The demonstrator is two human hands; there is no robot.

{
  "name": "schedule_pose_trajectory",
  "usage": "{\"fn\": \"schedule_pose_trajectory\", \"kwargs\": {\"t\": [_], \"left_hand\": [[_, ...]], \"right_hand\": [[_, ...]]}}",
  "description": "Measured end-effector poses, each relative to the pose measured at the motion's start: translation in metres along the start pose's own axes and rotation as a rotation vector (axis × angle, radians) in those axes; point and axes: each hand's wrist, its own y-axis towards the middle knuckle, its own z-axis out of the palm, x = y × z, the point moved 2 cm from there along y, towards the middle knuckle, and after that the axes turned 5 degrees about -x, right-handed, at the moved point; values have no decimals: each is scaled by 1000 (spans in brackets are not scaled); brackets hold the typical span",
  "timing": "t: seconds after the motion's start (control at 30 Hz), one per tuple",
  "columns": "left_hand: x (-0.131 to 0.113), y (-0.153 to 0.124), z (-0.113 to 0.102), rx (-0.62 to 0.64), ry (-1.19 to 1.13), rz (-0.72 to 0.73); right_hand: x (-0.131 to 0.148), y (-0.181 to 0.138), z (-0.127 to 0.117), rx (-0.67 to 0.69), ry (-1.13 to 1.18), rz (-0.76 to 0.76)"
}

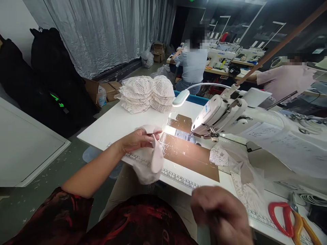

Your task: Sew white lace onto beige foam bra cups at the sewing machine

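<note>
My left hand (139,140) is closed on a pale bra cup (157,157), with thin sheer fabric hanging from it over the table's front edge. It is left of the sewing machine's needle area (190,136). My right hand (221,212) is lifted at the front, right of my lap, and smeared by motion. Its fingers look curled, but whether they hold anything is hidden. Stacked lace cups (143,95) stand at the back of the white table (102,127). A patterned lace piece (219,155) with sheer fabric lies under the machine arm.
The white sewing machine (230,112) spans the right side, with a lit lamp (181,98) on a bent neck. Scissors (291,217) with red and orange handles lie at the front right. Brown board (189,156) covers part of the tabletop. Two people sit farther back.
</note>
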Motion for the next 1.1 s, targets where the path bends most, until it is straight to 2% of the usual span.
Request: {"fn": "schedule_pose_trajectory", "kwargs": {"t": [0.07,0.13,0.2,0.3,0.37,0.43,0.53,0.63,0.73,0.93,1.1], "left_hand": [[-7,6,-2,10,1,7],[-15,13,-6,-21,121,49],[-27,20,-10,-108,277,146],[-43,26,-11,-193,491,288],[-45,28,-7,-75,622,238],[-39,30,0,133,664,112],[-24,30,10,316,523,14],[-13,31,15,380,420,9],[-10,31,16,415,451,20],[-17,31,15,429,473,47],[-22,31,13,434,483,9]], "right_hand": [[2,35,8,-23,190,73],[1,59,13,-88,268,180],[-1,71,14,-130,282,235],[-5,81,9,-131,251,216],[-6,89,5,-124,211,204],[-4,99,5,-111,162,219],[0,115,12,-38,93,254],[2,127,24,51,107,279],[3,136,34,98,168,280],[2,144,41,122,240,254],[-3,145,39,135,270,313]]}}
